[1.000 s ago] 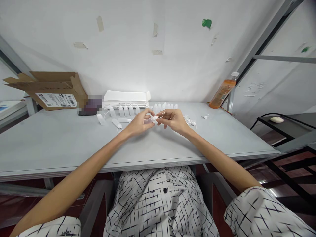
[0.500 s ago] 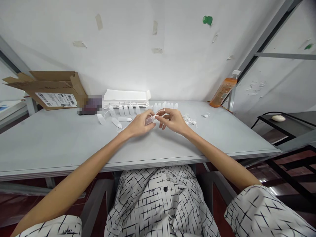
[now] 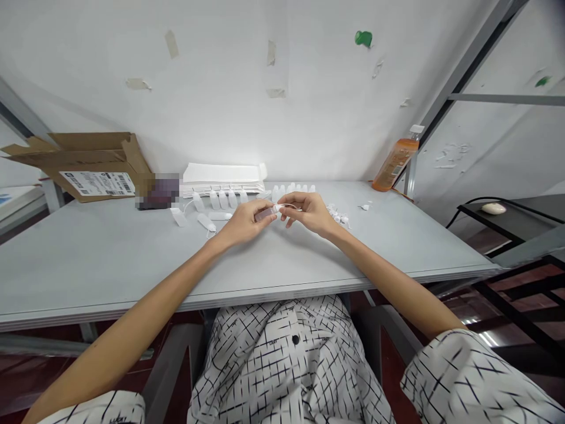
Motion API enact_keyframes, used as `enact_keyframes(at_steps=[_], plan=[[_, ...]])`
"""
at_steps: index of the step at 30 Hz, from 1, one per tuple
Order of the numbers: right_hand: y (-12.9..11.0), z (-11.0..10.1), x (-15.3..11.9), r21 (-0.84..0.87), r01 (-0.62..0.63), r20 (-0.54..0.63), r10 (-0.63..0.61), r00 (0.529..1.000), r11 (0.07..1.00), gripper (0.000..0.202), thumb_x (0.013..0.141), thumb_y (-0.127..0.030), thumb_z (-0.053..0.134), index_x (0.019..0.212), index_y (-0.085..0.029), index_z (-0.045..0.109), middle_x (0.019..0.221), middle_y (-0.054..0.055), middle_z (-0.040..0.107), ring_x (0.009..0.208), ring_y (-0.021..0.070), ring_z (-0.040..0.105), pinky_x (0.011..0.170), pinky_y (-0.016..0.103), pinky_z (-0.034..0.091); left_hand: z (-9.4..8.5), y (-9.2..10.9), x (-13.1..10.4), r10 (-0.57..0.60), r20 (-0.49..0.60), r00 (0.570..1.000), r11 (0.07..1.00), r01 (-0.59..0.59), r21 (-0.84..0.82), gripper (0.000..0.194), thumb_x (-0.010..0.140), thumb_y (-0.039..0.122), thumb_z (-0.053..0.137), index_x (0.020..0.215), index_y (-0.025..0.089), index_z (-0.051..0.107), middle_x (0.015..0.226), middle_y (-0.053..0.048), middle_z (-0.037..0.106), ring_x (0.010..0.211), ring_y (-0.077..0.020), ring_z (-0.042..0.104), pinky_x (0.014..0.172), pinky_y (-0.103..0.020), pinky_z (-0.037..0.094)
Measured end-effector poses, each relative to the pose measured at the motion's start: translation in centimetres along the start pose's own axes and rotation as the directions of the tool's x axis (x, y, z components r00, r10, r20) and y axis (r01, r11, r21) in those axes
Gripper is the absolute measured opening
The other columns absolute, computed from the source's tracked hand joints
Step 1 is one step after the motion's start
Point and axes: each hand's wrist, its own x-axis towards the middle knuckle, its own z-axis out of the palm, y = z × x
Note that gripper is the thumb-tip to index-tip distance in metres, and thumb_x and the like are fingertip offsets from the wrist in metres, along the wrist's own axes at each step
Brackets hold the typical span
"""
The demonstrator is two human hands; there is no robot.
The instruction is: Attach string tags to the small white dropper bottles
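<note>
Between my hands is a small translucent plastic squeeze bottle (image 3: 265, 214), held tilted above the table. My left hand (image 3: 247, 222) is closed around its body. The fingers of my right hand (image 3: 311, 211) pinch at its white cap (image 3: 278, 208), where a thin white strap sticks out toward the palm. Just left of my left hand lie loose bottles (image 3: 206, 222) on their sides, with a row of upright ones (image 3: 223, 199) behind. More upright bottles (image 3: 275, 192) stand beyond my hands, partly hidden. A pile of small white caps (image 3: 339, 217) lies right of my right hand.
White flat cardboard sheets (image 3: 225, 171) are stacked against the wall. An open carton (image 3: 95, 156) and a blurred dark item (image 3: 159, 191) stand at the left. An orange drink bottle (image 3: 396, 162) leans at the back right. A few stray caps (image 3: 364, 206) lie on the table (image 3: 132, 259).
Both hands keep hold of the same bottle and cap. My right fingers have shifted slightly, and the strap now lies lower, across them. The whole view has moved a little.
</note>
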Motion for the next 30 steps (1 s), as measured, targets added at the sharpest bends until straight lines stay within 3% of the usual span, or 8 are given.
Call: enact_keyframes(at_steps=[8, 12, 18, 23, 30], plan=[[-0.48, -0.45, -0.07, -0.016, 0.002, 0.034, -0.002, 0.999, 1.0, 0.028, 0.076, -0.037, 0.079, 0.091, -0.013, 0.074, 0.084, 0.006, 0.068, 0.071, 0.015, 0.065, 0.055, 0.029, 0.061, -0.29, 0.06, -0.08, -0.092, -0.014, 0.996, 0.968, 0.086, -0.236, 0.037, 0.077, 0.038, 0.076, 0.102, 0.012, 0.074, 0.093, -0.009, 0.074, 0.071, -0.0156, 0.067, 0.068, -0.03, 0.052], [-0.57, -0.53, -0.08, -0.014, 0.028, 0.018, -0.028, 0.999, 1.0, 0.03, 0.074, -0.038, 0.08, 0.091, -0.014, 0.075, 0.084, 0.006, 0.069, 0.071, 0.0152, 0.065, 0.057, 0.031, 0.062, -0.59, 0.53, -0.04, -0.079, 0.053, 0.995, 0.958, 0.09, -0.274, 0.029, 0.083, 0.038, 0.069, 0.092, 0.011, 0.075, 0.069, -0.006, 0.071, 0.062, -0.0132, 0.064, 0.06, -0.025, 0.048], [-0.33, -0.74, -0.05, 0.008, 0.053, 0.022, -0.053, 0.998, 0.999, 0.026, 0.075, -0.035, 0.081, 0.09, -0.014, 0.077, 0.083, 0.005, 0.07, 0.071, 0.0155, 0.066, 0.058, 0.031, 0.062, -0.86, 0.53, 0.01, -0.043, 0.168, 0.985, 0.922, 0.103, -0.372, 0.036, 0.091, 0.044, 0.061, 0.084, 0.01, 0.071, 0.066, -0.007, 0.07, 0.054, -0.0097, 0.056, 0.056, -0.024, 0.047], [-0.31, -0.88, -0.03, -0.001, 0.058, 0.039, -0.058, 0.998, 0.998, 0.025, 0.074, -0.034, 0.082, 0.089, -0.015, 0.078, 0.085, 0.006, 0.071, 0.073, 0.0163, 0.067, 0.059, 0.032, 0.063, -0.93, 0.37, 0.07, -0.087, 0.263, 0.961, 0.847, 0.211, -0.489, 0.042, 0.089, 0.05, 0.064, 0.076, 0.011, 0.066, 0.065, -0.005, 0.064, 0.054, -0.01, 0.058, 0.053, -0.024, 0.047], [-0.3, -0.87, -0.06, -0.025, 0.082, 0.052, -0.081, 0.995, 0.996, 0.025, 0.076, -0.033, 0.08, 0.091, -0.014, 0.079, 0.086, 0.006, 0.07, 0.075, 0.0169, 0.068, 0.061, 0.032, 0.063, -0.67, 0.44, 0.07, -0.166, 0.308, 0.937, 0.707, 0.331, -0.625, 0.039, 0.086, 0.048, 0.068, 0.078, 0.01, 0.064, 0.073, -0.005, 0.057, 0.054, -0.0074, 0.05, 0.044, -0.021, 0.04]])
